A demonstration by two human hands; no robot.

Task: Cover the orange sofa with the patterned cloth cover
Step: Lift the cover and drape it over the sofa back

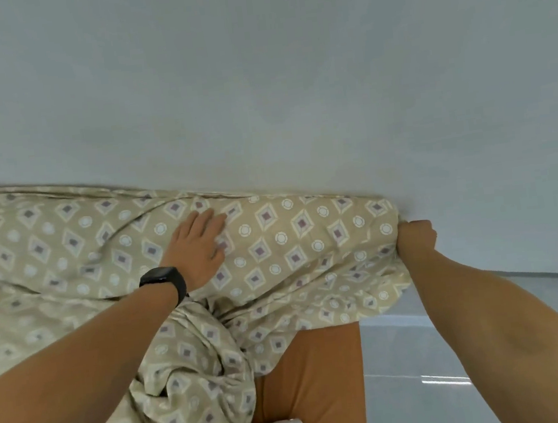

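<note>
1. Patterned cloth cover [274,246] drapes the sofa back, with orange sofa [318,372] showing at 6 o'clock.
2. Left hand [198,244] lies flat, fingers straight, pressing the cover.
3. Right hand [416,236] is clenched on the cover's edge at 3 o'clock.

— What sort of place is it?
— A home, most likely a living room. An orange sofa [319,376] stands against a plain pale wall [256,76].
— Anything else that says so?
— A beige cover [68,250] with a diamond-and-circle print lies over the sofa, and glossy pale floor tiles [426,385] beside it reflect light, as in a house.
</note>
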